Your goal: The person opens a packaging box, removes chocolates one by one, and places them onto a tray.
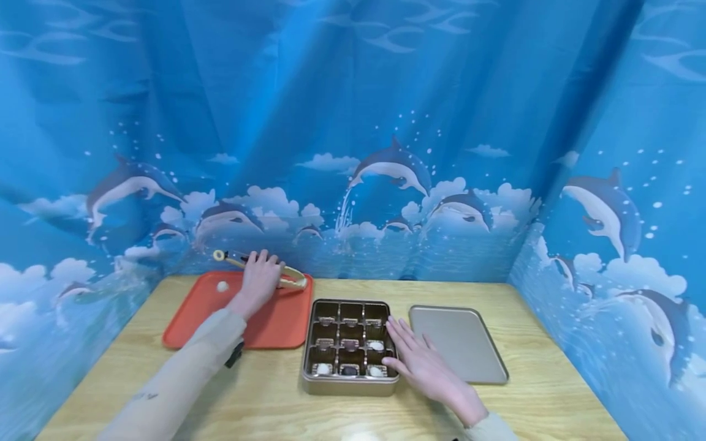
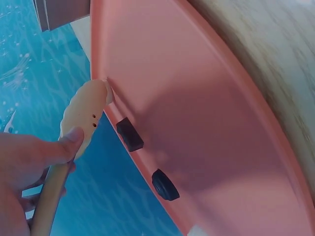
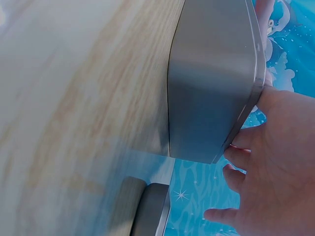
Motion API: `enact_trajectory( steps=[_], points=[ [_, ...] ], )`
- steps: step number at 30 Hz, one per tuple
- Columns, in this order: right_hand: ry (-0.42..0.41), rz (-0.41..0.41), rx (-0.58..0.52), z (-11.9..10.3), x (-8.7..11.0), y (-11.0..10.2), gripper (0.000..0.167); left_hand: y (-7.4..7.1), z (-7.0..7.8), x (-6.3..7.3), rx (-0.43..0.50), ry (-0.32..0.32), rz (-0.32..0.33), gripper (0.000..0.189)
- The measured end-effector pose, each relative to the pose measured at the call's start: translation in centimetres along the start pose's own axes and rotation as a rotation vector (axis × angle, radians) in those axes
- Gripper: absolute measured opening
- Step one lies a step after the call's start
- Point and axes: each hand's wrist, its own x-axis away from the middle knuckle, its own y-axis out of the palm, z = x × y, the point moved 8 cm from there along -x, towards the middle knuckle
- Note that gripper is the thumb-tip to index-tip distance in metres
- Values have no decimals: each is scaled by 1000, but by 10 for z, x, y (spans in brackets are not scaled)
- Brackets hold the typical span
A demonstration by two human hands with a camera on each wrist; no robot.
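I am reaching my left hand over the far edge of the orange tray, where the pale tongs are lying within easy pickup; my grip is curling round their handle, thumb pressing on top. A small white ball is sitting on the tray just beside. My right hand is lying flat, fingers spread, against the right side of the compartment tin on the counter, steadying it. Its lid is resting just to the right.

Bright even light, soft shadows; wrist views blurred, head view w/ edge distortion.
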Motion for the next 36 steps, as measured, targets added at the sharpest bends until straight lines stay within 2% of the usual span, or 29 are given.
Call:
enact_trajectory(
  steps=[5, 7, 10, 17, 23, 30, 33, 36],
  points=[
    [-6, 0, 3, -1, -1, 1, 74, 4, -1, 2, 0, -14, -45, 22],
    [-7, 2, -2, -1, -1, 1, 74, 4, -3, 4, 13, -28, -66, 26],
    [-7, 8, -4, -1, -1, 0, 75, -1, -7, 8, 62, -51, -66, 39],
    [4, -1, -14, -2, 1, 0, 74, -28, -13, 30, 176, -53, 18, 55],
    [5, 3, -9, -1, 0, -2, 73, -50, -8, 51, 245, -33, 70, 63],
    [3, -9, -15, -3, 0, -1, 73, -76, 9, 69, 250, 41, 83, 62],
    [-1, -10, -9, -4, 0, 0, 73, -86, 19, 73, 247, 98, 118, 59],
    [-3, -11, -8, -4, 0, 0, 73, -96, 33, 72, 235, 181, 169, 57]
  ],
)
